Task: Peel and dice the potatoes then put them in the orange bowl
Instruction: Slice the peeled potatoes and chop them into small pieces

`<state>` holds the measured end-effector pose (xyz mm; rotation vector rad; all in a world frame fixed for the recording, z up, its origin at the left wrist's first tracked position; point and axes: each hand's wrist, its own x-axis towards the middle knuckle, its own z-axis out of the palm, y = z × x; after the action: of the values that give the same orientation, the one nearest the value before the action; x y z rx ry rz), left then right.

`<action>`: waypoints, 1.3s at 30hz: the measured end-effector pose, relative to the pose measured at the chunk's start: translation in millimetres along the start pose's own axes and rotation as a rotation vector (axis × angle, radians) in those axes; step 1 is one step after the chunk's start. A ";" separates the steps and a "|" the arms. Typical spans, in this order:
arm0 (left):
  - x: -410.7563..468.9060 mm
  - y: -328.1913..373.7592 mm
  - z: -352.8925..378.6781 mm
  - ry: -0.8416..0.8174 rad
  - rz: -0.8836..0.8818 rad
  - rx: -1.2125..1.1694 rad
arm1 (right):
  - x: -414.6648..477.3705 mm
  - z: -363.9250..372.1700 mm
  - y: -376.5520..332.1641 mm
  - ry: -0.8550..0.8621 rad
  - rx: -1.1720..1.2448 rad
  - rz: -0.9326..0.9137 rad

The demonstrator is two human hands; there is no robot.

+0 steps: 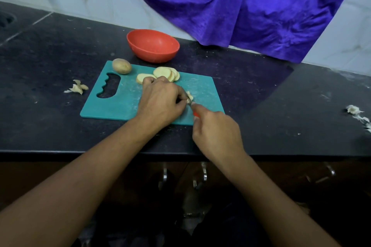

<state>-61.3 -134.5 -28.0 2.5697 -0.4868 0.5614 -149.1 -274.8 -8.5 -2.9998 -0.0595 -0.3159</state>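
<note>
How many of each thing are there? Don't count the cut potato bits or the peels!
Bowls: 1, the orange bowl
Cutting boards: 1, the teal cutting board
Whole potatoes: 1, the unpeeled potato
Knives: 1, the knife, mostly hidden by the right hand
Cloths: 1, the purple cloth
Total: 5
</note>
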 end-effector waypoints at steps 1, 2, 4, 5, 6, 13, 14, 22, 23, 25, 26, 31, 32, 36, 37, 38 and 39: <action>0.2 0.0 -0.3 -0.002 0.000 -0.001 | 6.1 -9.1 1.0 -0.044 0.017 0.011; 0.1 -0.2 -0.6 -0.004 -0.001 0.005 | 14.1 -19.7 1.8 -0.097 0.036 0.029; -0.5 -0.8 -1.3 -0.012 -0.001 0.006 | 32.6 -39.4 1.2 -0.191 0.052 0.062; -0.6 -0.9 -1.8 -0.012 0.001 -0.001 | 40.9 -46.6 -1.2 -0.214 0.035 0.064; -0.9 -0.5 -2.3 -0.015 0.003 -0.004 | 47.8 -52.1 -4.6 -0.228 0.016 0.061; -1.6 -2.4 -0.4 -0.020 0.004 -0.003 | 52.1 -51.9 -24.5 -0.260 -0.067 0.074; -1.5 -2.9 0.0 -0.013 0.004 -0.017 | 44.3 -45.3 -25.1 -0.240 -0.065 0.069; -1.5 -7.4 4.8 -0.007 -0.004 0.008 | -0.4 3.9 -16.7 0.012 -0.007 0.003; -1.9 -6.9 3.8 -0.008 0.001 0.006 | 0.0 3.3 -15.1 0.014 -0.004 0.000; -2.9 -6.0 1.7 -0.001 0.010 -0.006 | 1.0 1.8 -14.3 0.016 -0.015 -0.008; -3.7 -5.7 0.8 0.004 0.014 -0.012 | 1.1 1.1 -14.4 0.013 -0.020 -0.008; -5.6 -4.9 -1.9 0.011 0.017 -0.018 | 3.1 0.1 -12.9 -0.007 -0.039 -0.017; -5.6 -4.7 -1.9 0.010 0.017 -0.019 | 1.5 -0.4 -11.9 -0.005 -0.035 -0.021; -5.5 -5.4 0.2 0.003 0.011 0.001 | 1.6 0.4 6.3 -0.076 0.240 0.056; -5.5 -5.6 0.6 0.003 0.012 0.001 | 5.4 0.1 12.9 -0.124 0.424 0.118; -5.5 -5.9 0.5 0.005 0.015 -0.003 | 9.8 -1.1 18.9 -0.176 0.618 0.182; -5.6 -6.2 0.3 0.005 0.017 -0.005 | 13.8 -2.7 23.8 -0.218 0.788 0.237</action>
<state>-63.4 -128.2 -33.0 2.5610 -0.5076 0.5717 -134.9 -298.4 -5.8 -2.2127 0.1234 0.0606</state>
